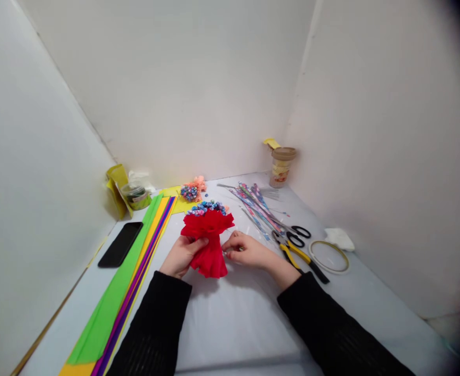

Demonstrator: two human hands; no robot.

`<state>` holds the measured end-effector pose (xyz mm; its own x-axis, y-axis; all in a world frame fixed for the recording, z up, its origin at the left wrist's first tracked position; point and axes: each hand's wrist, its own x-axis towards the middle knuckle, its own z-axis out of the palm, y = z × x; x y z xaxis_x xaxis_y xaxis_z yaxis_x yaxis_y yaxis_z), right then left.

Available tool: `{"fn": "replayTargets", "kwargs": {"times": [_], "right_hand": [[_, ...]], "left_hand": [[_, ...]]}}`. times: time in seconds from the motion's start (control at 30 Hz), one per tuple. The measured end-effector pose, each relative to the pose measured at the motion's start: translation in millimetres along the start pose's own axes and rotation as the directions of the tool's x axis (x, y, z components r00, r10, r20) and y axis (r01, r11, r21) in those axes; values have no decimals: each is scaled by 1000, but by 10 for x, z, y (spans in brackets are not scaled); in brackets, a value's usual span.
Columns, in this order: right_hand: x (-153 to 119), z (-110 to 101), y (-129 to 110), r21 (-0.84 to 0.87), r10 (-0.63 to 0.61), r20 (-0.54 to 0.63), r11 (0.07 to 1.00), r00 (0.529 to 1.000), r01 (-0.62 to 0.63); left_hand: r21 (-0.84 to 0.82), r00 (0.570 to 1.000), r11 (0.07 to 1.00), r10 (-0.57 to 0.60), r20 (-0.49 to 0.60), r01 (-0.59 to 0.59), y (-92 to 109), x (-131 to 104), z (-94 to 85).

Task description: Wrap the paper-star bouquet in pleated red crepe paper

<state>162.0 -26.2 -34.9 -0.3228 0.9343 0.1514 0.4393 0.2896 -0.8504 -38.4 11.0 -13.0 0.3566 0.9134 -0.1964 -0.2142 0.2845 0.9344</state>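
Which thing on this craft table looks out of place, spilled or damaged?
Nothing stands out. The left hand grips the red crepe paper bouquet; the right hand pinches beside it. Coloured paper sheets, phone, scissors, pliers and tape ring lie flat. The lidded jar stands upright.

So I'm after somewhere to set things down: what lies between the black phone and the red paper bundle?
In the head view, long coloured paper sheets lie between the phone and the red paper bundle.
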Motion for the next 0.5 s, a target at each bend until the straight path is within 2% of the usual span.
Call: {"fn": "replayTargets", "kwargs": {"times": [0.1, 0.3, 0.43, 0.5], "right_hand": [[-6, -3, -19, 5, 12, -10, 1000, 1000, -12], [-10, -72, -43, 79, -10, -145, 997, 989, 21], [-22, -86, -50, 236, 76, -115, 971, 990, -47], [-25, -64, -57, 259, 92, -120, 964, 989, -58]], "left_hand": [[2, 1000, 1000, -13, 23, 13, 23, -24, 9], [25, 998, 999, -30, 57, 29, 50, -42, 23], [53, 998, 998, -41, 57, 38, 40, -34, 31], [77, 998, 996, -41, 49, 37, 31, -26, 29]]}}
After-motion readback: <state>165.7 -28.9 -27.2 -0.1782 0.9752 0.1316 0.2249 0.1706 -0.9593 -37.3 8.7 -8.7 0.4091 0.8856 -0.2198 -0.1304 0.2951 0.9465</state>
